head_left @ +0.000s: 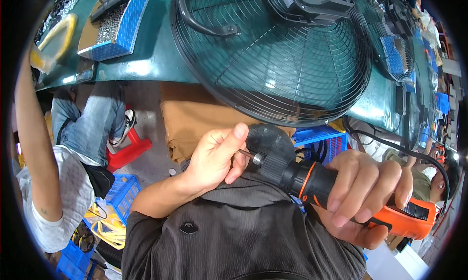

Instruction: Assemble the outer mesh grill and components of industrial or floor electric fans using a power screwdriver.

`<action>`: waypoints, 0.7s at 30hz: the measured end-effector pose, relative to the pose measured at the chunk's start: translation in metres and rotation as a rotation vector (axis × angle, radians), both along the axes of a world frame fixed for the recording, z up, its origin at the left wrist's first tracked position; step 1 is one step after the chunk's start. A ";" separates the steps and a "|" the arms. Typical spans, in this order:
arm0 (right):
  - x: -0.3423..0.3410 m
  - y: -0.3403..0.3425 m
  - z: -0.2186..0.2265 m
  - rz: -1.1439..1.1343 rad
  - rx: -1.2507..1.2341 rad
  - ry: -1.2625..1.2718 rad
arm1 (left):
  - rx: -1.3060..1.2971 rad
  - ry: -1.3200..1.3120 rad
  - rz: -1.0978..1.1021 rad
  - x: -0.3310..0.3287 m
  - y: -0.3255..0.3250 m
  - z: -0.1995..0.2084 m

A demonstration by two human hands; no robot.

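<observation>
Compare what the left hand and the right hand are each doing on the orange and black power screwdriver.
The right hand wraps its whole fist around the orange and black power screwdriver at the handle; the left hand only pinches at the metal bit at the tip. The right hand's fingers curl closed, while the left hand's thumb sticks out straight. Both are bare and touch the same tool, below the wire fan guard.

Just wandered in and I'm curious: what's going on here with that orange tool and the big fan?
A person holds an orange and black power screwdriver in the right hand. The left hand has its fingertips at the bit, up front by the chuck. Just above, a large black wire fan guard lies on a green table, overhanging its edge. A blue box of screws sits on the table to the left, and another person sits alongside on a red stool.
</observation>
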State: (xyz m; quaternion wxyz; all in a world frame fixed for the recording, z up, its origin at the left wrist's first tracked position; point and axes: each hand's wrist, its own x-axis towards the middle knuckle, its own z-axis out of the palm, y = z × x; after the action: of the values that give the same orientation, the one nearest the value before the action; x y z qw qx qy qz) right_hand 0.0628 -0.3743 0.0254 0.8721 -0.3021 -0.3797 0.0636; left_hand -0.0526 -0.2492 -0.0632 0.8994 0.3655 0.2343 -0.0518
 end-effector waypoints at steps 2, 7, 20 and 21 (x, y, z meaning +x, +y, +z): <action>-0.002 0.002 -0.001 -0.004 0.021 0.011 | 0.025 0.021 0.015 -0.002 0.000 -0.001; 0.000 0.002 -0.002 -0.020 -0.007 -0.009 | 0.039 0.090 0.004 0.004 0.000 0.004; -0.006 0.004 -0.016 -0.093 -0.001 -0.132 | -0.002 0.075 0.039 0.004 -0.001 0.000; -0.008 0.005 -0.017 -0.123 0.004 -0.136 | -0.037 0.048 0.020 0.001 0.001 -0.001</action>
State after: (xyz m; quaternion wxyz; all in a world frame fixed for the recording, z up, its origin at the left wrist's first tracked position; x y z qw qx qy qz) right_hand 0.0550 -0.3689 0.0080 0.8473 -0.3265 -0.4188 -0.0113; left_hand -0.0517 -0.2481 -0.0644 0.9005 0.3452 0.2587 -0.0557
